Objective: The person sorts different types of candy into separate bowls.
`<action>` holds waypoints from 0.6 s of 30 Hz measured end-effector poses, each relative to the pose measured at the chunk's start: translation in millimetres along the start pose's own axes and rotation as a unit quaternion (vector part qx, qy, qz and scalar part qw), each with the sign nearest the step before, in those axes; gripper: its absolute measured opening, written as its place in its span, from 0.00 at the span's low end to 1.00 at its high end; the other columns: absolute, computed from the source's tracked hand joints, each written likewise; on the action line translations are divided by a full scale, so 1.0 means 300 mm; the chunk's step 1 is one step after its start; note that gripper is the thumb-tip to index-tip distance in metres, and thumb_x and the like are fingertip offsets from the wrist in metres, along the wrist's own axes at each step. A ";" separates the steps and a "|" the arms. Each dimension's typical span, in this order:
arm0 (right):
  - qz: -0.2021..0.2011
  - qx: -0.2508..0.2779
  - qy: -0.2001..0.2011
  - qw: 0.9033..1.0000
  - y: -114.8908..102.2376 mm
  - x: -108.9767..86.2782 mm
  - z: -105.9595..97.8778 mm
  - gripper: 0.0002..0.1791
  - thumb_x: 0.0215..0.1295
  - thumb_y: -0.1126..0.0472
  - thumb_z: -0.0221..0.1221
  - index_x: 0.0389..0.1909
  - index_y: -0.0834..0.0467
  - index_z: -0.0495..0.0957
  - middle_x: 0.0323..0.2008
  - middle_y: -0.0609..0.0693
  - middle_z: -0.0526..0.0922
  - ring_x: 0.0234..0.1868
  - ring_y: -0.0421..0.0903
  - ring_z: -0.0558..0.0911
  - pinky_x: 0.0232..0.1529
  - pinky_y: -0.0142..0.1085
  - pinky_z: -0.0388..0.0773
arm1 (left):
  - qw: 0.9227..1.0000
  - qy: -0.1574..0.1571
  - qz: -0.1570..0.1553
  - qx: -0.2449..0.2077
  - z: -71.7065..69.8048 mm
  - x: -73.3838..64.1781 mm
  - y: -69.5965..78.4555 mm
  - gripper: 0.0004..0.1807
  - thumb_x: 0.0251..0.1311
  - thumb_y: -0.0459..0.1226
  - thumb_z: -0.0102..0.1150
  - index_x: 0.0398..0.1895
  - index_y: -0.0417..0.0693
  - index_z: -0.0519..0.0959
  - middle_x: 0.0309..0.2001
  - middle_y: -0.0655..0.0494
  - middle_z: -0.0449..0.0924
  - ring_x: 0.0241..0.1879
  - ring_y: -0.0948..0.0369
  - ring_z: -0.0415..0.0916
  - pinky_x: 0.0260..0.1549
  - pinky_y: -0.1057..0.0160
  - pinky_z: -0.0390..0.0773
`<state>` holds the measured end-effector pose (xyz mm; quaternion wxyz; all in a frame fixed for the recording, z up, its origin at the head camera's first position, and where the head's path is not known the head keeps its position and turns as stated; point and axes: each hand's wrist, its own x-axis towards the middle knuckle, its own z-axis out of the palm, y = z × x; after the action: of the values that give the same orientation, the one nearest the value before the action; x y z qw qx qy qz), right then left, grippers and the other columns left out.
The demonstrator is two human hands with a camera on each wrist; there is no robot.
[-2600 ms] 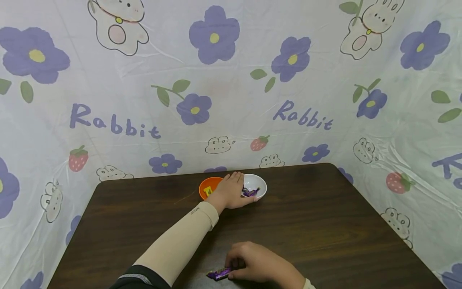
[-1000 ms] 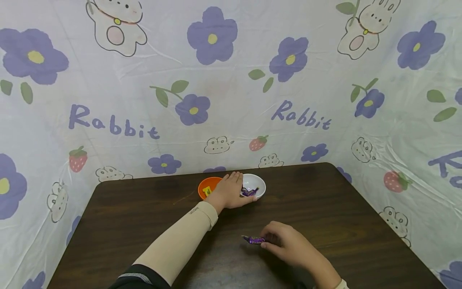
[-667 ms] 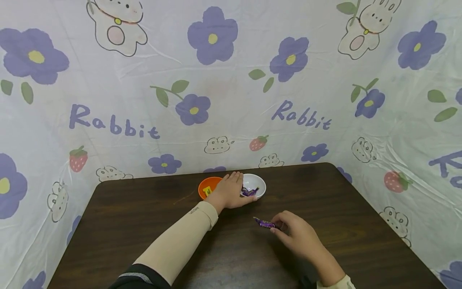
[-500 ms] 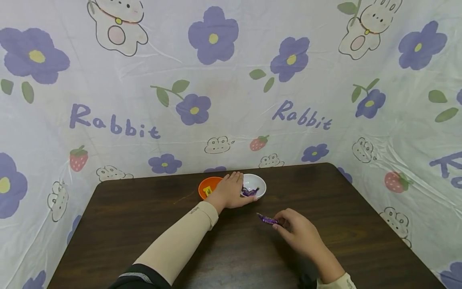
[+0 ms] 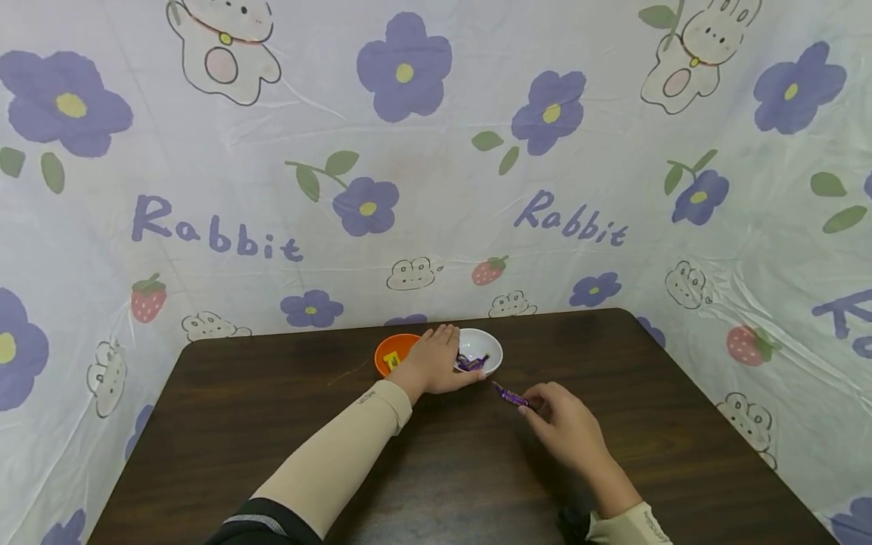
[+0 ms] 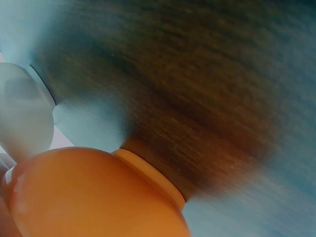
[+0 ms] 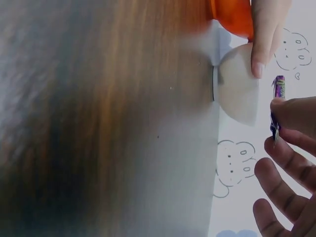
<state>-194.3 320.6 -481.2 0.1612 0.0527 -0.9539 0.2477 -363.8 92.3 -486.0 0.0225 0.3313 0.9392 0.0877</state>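
Observation:
My left hand (image 5: pixel 432 363) rests across the adjoining edges of an orange bowl (image 5: pixel 384 350) and a white bowl (image 5: pixel 493 348), fingers extended and thumb on the white bowl's near rim. Yellow-wrapped candy (image 5: pixel 391 359) shows in the orange bowl; purple-wrapped candies (image 5: pixel 471 363) lie in the white one. Just right of and nearer than the white bowl, my right hand (image 5: pixel 571 433) pinches a purple-wrapped candy (image 5: pixel 511 395) between thumb and fingers. In the right wrist view this candy (image 7: pixel 279 88) is held up off the tabletop. The left wrist view has the orange bowl's outside (image 6: pixel 98 192) up close.
Both bowls stand near the far edge of a dark wood-grain table (image 5: pixel 272 409). Behind it hangs a white cloth (image 5: pixel 436 166) printed with rabbits and purple flowers, which also covers the sides. A small dark object (image 5: pixel 574 522) sits by the right sleeve.
My right hand has picked the purple candy off the near part of the table and carried it forward and right, toward the white bowl. My left hand stays on the bowls.

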 end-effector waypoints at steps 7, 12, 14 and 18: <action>0.019 0.032 0.014 0.999 0.002 0.041 0.021 0.07 0.69 0.57 0.71 0.43 0.54 0.86 0.36 0.47 0.84 0.35 0.42 0.79 0.36 0.36 0.78 | 1.000 0.002 -0.001 0.006 -0.003 -0.005 0.003 0.60 0.65 0.76 0.44 0.85 0.39 0.55 0.84 0.43 0.57 0.84 0.48 0.54 0.84 0.46 0.53; 0.038 0.054 0.023 0.998 0.002 0.075 0.039 0.08 0.68 0.57 0.72 0.43 0.55 0.86 0.35 0.48 0.84 0.34 0.42 0.78 0.35 0.35 0.75 | 1.000 0.000 0.002 0.006 -0.004 -0.010 0.007 0.61 0.66 0.76 0.44 0.85 0.38 0.55 0.84 0.42 0.57 0.84 0.47 0.54 0.84 0.46 0.53; 0.044 0.072 0.029 0.996 0.000 0.093 0.046 0.08 0.68 0.58 0.72 0.43 0.56 0.86 0.36 0.49 0.85 0.34 0.42 0.78 0.35 0.35 0.75 | 1.000 0.000 0.003 0.005 -0.003 -0.009 0.006 0.61 0.66 0.76 0.44 0.85 0.38 0.54 0.84 0.42 0.56 0.85 0.47 0.54 0.84 0.46 0.53; 0.054 0.114 0.038 0.991 -0.007 0.138 0.060 0.07 0.68 0.59 0.72 0.43 0.57 0.86 0.36 0.51 0.85 0.34 0.44 0.80 0.36 0.34 0.77 | 1.000 -0.001 -0.001 0.006 0.004 0.002 0.004 0.60 0.66 0.75 0.44 0.85 0.38 0.54 0.85 0.42 0.55 0.85 0.47 0.53 0.85 0.46 0.51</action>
<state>-238.2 308.9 -481.3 0.1770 0.0096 -0.9141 0.3646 -363.4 93.8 -486.9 0.0218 0.3303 0.9401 0.0819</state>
